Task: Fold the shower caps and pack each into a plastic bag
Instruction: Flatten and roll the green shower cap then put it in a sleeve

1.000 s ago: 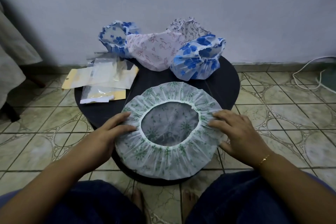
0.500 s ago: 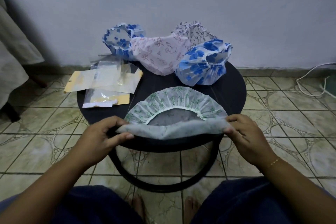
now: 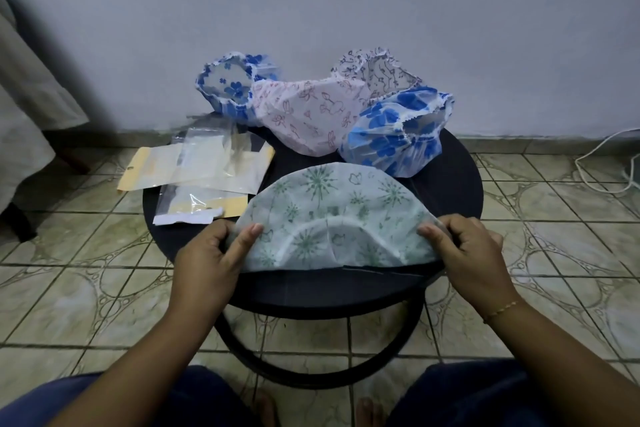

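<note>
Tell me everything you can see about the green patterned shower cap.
The green shower cap is thin, translucent white plastic printed with green starbursts and butterflies. It is folded into a half-circle, its gathered elastic rim showing through as an arc. It lies on the round black table, its corners pinched by the left hand and right hand.

Bare forearms, gold bracelet (image 3: 499,311) (right wrist), dark blue trousers (image 3: 467,395)

Thin matt plastic cap (image 3: 332,204), glossy bags (image 3: 207,163)

front: bare table (image 3: 311,291) strip | rear: shower caps (image 3: 311,121) | left: plastic bags (image 3: 207,166)
</note>
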